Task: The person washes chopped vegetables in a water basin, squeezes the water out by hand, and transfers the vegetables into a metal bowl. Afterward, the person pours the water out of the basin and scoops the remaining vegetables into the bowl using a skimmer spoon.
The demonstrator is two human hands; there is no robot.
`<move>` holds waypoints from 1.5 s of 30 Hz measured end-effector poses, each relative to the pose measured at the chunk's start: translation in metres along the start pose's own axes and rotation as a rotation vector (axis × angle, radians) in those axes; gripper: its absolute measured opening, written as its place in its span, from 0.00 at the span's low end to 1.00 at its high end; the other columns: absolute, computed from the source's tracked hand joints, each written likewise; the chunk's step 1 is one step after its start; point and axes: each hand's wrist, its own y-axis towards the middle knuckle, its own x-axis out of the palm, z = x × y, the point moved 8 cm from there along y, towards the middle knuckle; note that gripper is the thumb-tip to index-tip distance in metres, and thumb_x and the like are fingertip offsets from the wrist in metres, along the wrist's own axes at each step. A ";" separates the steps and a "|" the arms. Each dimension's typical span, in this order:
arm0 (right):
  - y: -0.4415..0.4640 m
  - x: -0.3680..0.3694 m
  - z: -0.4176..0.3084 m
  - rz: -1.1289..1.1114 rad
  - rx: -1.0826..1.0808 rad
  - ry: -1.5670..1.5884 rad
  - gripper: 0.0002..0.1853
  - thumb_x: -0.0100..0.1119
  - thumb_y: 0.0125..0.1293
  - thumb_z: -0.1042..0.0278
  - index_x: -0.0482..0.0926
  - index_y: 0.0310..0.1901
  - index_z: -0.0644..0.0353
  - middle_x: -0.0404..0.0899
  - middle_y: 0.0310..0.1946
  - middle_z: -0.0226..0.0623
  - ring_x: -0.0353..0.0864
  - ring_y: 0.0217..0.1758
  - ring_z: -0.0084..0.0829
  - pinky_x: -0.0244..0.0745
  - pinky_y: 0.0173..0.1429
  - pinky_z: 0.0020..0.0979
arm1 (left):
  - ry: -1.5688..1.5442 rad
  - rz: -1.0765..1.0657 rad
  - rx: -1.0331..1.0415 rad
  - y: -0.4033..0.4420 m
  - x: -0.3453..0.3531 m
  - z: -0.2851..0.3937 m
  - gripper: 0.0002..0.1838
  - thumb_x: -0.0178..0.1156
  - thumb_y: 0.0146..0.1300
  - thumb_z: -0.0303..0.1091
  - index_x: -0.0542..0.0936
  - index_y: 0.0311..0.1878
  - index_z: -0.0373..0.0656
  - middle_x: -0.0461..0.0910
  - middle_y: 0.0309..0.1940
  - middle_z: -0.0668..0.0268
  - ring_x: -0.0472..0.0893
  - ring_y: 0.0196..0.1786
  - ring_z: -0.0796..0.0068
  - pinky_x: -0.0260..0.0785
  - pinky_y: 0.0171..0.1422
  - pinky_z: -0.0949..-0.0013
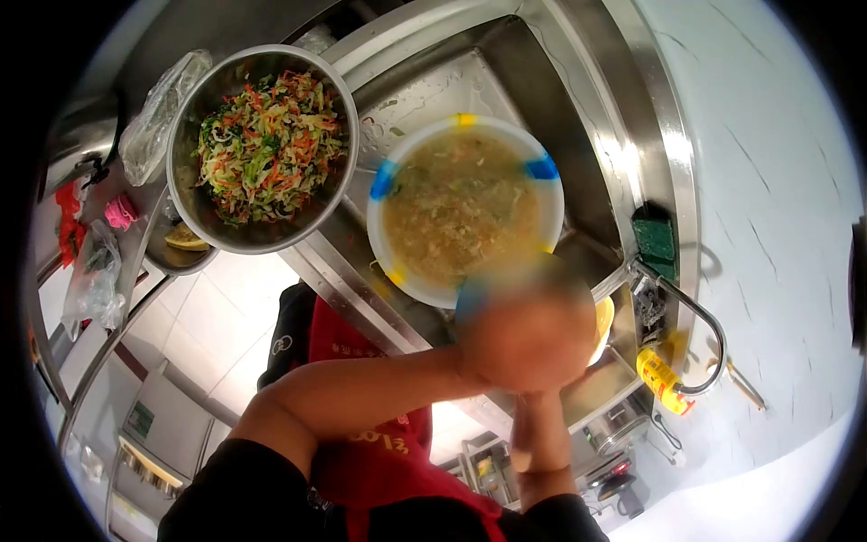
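Both forearms reach forward and meet near the lower rim of a white basin (404, 278) with blue and yellow patches, which sits in the metal sink and holds cloudy brownish liquid with bits in it. A round blur covers my left hand (506, 339) and my right hand (551, 348), so their fingers and anything in them are hidden. At the upper left, a steel bowl (353, 135) holds shredded vegetables (271, 149), green, pale and orange.
The steel sink (560, 108) surrounds the basin. Its curved faucet (718, 330) is at the right, near a yellow bottle (661, 379) and a green sponge (654, 242). Plastic bags (163, 117) lie left of the steel bowl. A yellow bowl (604, 327) shows beside the hands.
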 end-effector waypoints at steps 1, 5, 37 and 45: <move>0.002 0.009 -0.005 -0.049 -0.107 -0.285 0.16 0.54 0.62 0.61 0.69 0.25 0.66 0.74 0.28 0.37 0.72 0.31 0.29 0.71 0.38 0.31 | -0.033 0.015 -0.188 -0.017 0.003 -0.027 0.11 0.52 0.57 0.25 0.67 0.19 0.40 0.66 0.15 0.59 0.67 0.16 0.62 0.61 0.22 0.63; 0.011 0.015 0.053 -0.005 0.290 -0.321 0.14 0.51 0.69 0.60 0.75 0.35 0.64 0.75 0.30 0.31 0.73 0.33 0.26 0.71 0.41 0.29 | -0.326 0.134 -0.862 -0.078 0.010 -0.113 0.07 0.53 0.66 0.32 0.75 0.36 0.39 0.76 0.29 0.62 0.76 0.31 0.74 0.67 0.36 0.69; 0.008 0.024 0.141 -0.125 0.685 0.568 0.24 0.52 0.71 0.51 0.76 0.54 0.66 0.78 0.50 0.40 0.78 0.52 0.32 0.71 0.60 0.35 | -0.915 0.275 -1.695 -0.106 0.001 -0.175 0.32 0.46 0.70 0.63 0.69 0.65 0.48 0.74 0.59 0.62 0.74 0.60 0.64 0.67 0.65 0.59; -0.025 0.025 0.053 0.180 0.269 0.071 0.07 0.54 0.71 0.68 0.74 0.42 0.64 0.76 0.39 0.34 0.71 0.42 0.25 0.67 0.50 0.26 | -0.092 0.134 -0.722 -0.075 -0.004 -0.092 0.10 0.49 0.74 0.37 0.72 0.41 0.39 0.73 0.39 0.57 0.76 0.41 0.63 0.67 0.47 0.63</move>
